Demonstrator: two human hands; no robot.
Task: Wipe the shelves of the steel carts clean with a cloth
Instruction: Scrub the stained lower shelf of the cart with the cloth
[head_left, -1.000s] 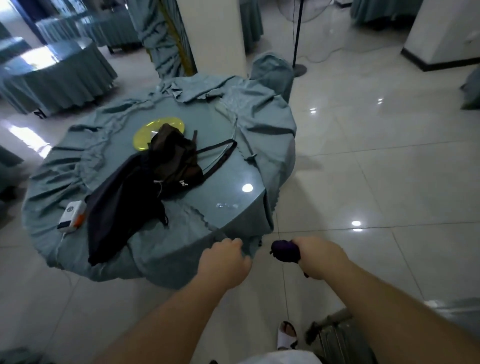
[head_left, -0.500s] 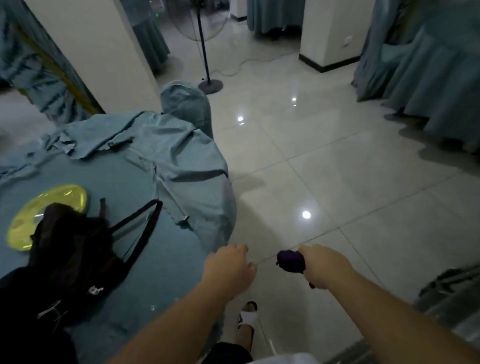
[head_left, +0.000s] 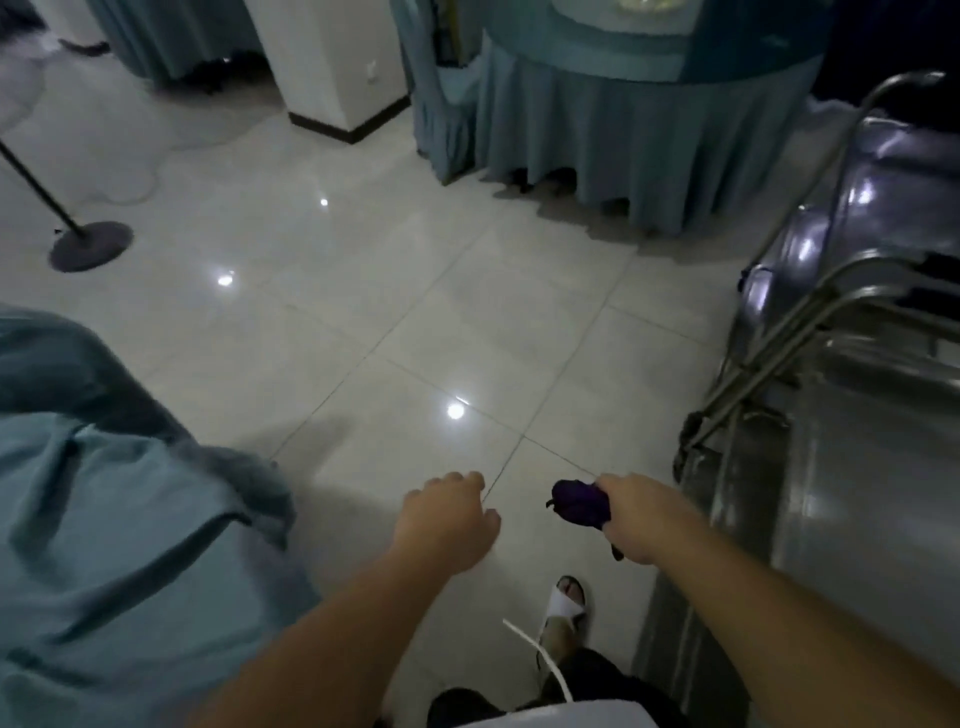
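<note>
While both bare forearms reach forward from the bottom of the view, the person's foot in a white slide sandal (head_left: 566, 605) stands on the pale glossy floor tiles (head_left: 415, 291) between them, with a thin white cord (head_left: 540, 657) curving up beside it. Nearest on the left lies a rumpled teal tablecloth (head_left: 104, 530), its edge bunched and hanging close to the left arm. Just ahead, the left hand (head_left: 447, 519) hovers over the floor with its fingers loosely bent downward, holding nothing and touching nothing. Near it, the right hand (head_left: 641, 517) is curled tight around a bunched dark purple cloth (head_left: 579, 501), most of which bulges out on the thumb side while a small dark tail hangs below the fist. Close beside the right arm stands a steel cart (head_left: 852, 519), its flat top shelf dull and grey; beyond it sits a second steel cart (head_left: 883, 218) with a curved tubular handle (the cloth touches neither shelf). Farther off on the left is the round base of a fan stand (head_left: 91, 244), its pole slanting out of view. At the back stand a white pillar (head_left: 332, 62) with a dark skirting and a round table with a pleated teal skirt (head_left: 634, 135)
</note>
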